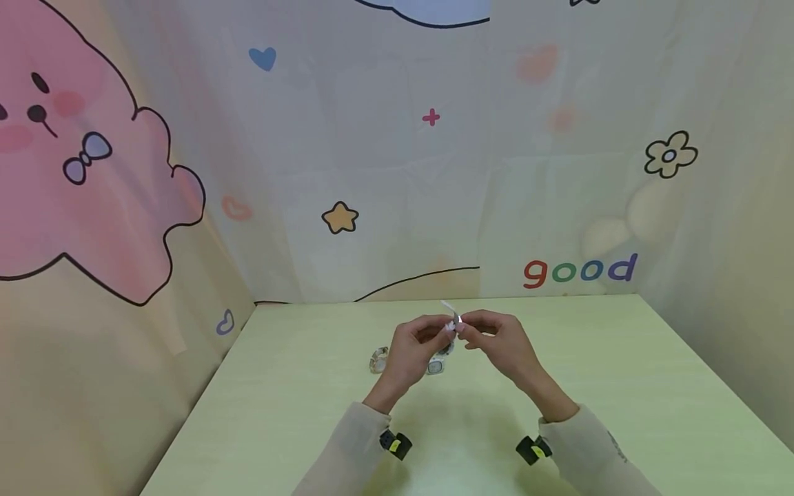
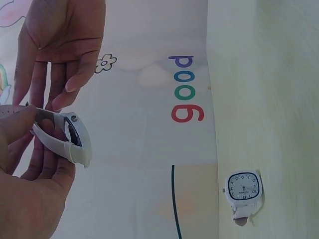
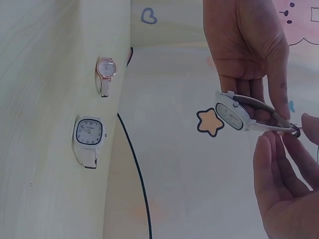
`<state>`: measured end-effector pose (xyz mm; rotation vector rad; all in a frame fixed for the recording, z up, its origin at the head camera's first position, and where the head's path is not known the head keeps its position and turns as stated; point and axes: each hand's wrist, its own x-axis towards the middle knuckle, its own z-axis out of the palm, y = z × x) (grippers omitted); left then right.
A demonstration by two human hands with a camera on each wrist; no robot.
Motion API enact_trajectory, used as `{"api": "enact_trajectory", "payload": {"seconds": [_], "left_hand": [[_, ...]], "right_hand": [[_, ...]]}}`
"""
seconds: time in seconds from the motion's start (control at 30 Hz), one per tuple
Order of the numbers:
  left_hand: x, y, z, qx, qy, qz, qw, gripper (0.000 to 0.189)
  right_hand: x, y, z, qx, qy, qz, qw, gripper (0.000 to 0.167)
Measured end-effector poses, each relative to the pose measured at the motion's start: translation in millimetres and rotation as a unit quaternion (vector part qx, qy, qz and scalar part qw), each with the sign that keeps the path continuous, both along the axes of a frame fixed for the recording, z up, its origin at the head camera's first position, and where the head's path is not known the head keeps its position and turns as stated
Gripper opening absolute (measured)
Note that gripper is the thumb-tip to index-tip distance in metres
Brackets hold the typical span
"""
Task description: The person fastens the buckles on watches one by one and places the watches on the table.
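Both hands hold a white wristwatch (image 3: 232,115) raised above the table, its strap bent into a loop. In the head view a pale strap end sticks up between the fingertips. The left hand (image 1: 409,351) grips the strap, thumb on top and fingers behind. From the other side the right hand (image 1: 510,344) pinches the strap close to a small dark buckle (image 3: 296,132). Fingers partly cover the strap in both wrist views. On the table below lie a square-faced white watch (image 2: 243,187) and a smaller round watch (image 3: 106,68) with a rose-gold rim.
The pale green table (image 1: 298,413) reaches back to a printed curtain (image 1: 384,151) with a star, a flower and the word "good". More curtain with a pink cartoon figure (image 1: 93,200) hangs along the left side. Dark wrist devices (image 1: 395,444) sit on both sleeves.
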<state>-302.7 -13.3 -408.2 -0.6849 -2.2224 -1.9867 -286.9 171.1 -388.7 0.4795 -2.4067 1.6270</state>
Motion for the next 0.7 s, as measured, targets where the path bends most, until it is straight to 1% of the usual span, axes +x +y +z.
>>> {"api": "enact_trajectory", "payload": {"seconds": [0.17,0.3,0.43,0.57,0.7], "left_hand": [[0.8,1.0,-0.4,-0.03,0.014,0.018,0.9993,0.026],[3.3,1.8,-1.2,-0.042,0.018,0.033,0.9984,0.026],[5.1,1.6,-2.1,-0.025,0.021,0.033,0.9989,0.025],[5.9,1.0,-2.7,-0.008,0.031,0.024,0.9992,0.023],[6.1,0.9,-3.0,-0.001,0.034,0.019,0.9992,0.023]], "right_hand": [[2.0,-1.9,2.0,-0.026,-0.009,0.01,0.9996,0.03],[2.5,-3.3,1.5,-0.034,-0.002,0.002,0.9994,0.026],[1.7,-4.8,-0.6,-0.03,0.042,-0.013,0.9986,0.02],[0.4,-5.5,-3.5,-0.024,0.097,-0.033,0.9944,0.014],[0.1,-6.1,-4.7,-0.021,0.128,-0.05,0.9903,0.008]]}}
